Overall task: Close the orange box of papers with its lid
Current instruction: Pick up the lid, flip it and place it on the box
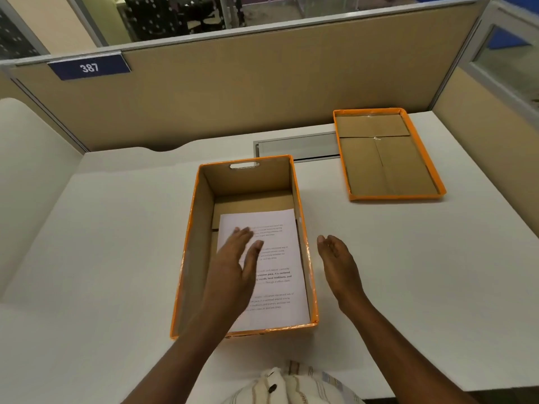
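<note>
Two bare forearms are reaching forward over a white desk (116, 243). The left hand (236, 258) is hovering above the open box, palm down, fingers stretched out and loosely together, gripping nothing; whether it is touching the paper below cannot be told. The right hand (335, 258) is hanging just outside the box's right wall, palm turned inward, fingers extended and relaxed, also gripping nothing.

The orange box (186, 258) is sitting in the middle of the desk with no lid on it. Its outside and rim are showing orange, its inner walls plain brown cardboard, and a handle slot is cut in the far end wall. Sheets of printed white papers (277, 258) are lying flat on its bottom, toward the near end.

Farther back and to the right, well apart from the box, the lid (388, 156) is lying upside down, brown inside facing up, orange rim around it. A grey cable tray (297, 147) is lying between them. Behind is standing a tan partition (262, 83) bearing a blue plate reading 387 (89, 67).
</note>
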Demonstrator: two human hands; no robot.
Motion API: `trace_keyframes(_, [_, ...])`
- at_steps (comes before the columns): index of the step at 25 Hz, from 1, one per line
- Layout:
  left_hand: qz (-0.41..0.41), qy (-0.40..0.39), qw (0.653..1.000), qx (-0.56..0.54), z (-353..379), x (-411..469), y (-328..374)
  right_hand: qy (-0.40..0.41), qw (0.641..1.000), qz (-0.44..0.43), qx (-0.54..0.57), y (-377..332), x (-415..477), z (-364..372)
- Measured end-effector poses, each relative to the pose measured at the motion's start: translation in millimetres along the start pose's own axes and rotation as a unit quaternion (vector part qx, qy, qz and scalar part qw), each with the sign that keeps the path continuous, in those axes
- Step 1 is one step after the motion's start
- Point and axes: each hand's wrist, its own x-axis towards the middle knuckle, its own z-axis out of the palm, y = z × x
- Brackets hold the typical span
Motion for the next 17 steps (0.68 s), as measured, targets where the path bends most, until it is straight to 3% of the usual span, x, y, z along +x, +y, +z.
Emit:
trace_keyframes(7, [0.072, -0.058, 0.991, -0.092, 83, 70, 82, 0.057, 0.998, -0.018, -0.022, -4, 63, -58])
trace_keyframes(11, [-0.033, -0.149, 0.985, -0.077, 139, 124, 102, 0.097, 0.995, -0.002, -0.032, -2, 113, -95])
trace_keyframes(17, [-0.158, -0.171, 0.97, -0.073, 208, 181, 105, 0.17, 0.981, 0.007, -0.094, -2, 202, -152])
